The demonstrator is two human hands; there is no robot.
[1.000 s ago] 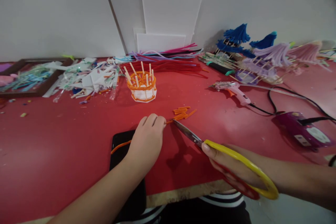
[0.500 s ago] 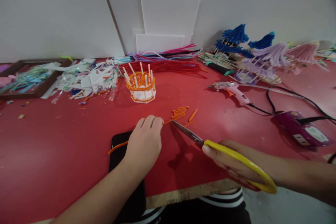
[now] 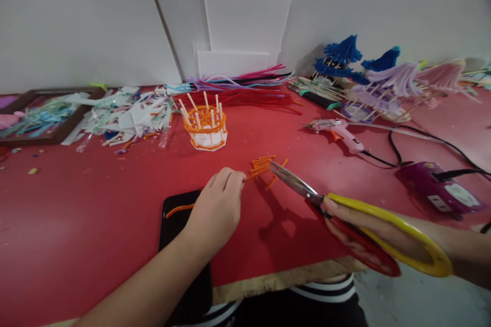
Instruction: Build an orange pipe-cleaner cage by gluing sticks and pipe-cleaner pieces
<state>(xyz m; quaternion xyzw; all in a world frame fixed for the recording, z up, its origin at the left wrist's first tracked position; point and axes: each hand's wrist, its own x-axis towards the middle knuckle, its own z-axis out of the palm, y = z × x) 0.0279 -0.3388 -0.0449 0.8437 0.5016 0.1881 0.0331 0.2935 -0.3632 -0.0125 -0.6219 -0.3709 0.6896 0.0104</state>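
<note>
Head view: since the previous frame, the scissors [image 3: 293, 183] have shifted away from the left hand, toward the right and the far side of the table [image 3: 130, 230]. Their tips are now beside the small pile of cut orange pieces [image 3: 260, 164]. The end of the orange strip [image 3: 179, 209] is therefore clear of the blades; any further cut would require the blades to be realigned with it.

The left hand [image 3: 218, 209] pinches the strip between its fingertips, with a short end projecting toward the pile. The right hand [image 3: 379, 229] has its fingers closed around the scissor handles.

The strip's rear length lies over the black phone [image 3: 177, 235], which sits partly under the left forearm and restricts the near work area. The orange-and-white stick frame [image 3: 209, 130] stands beyond the left hand. The glue gun [image 3: 343, 135] lies to the right, near the purple power box [image 3: 441, 189].
</note>
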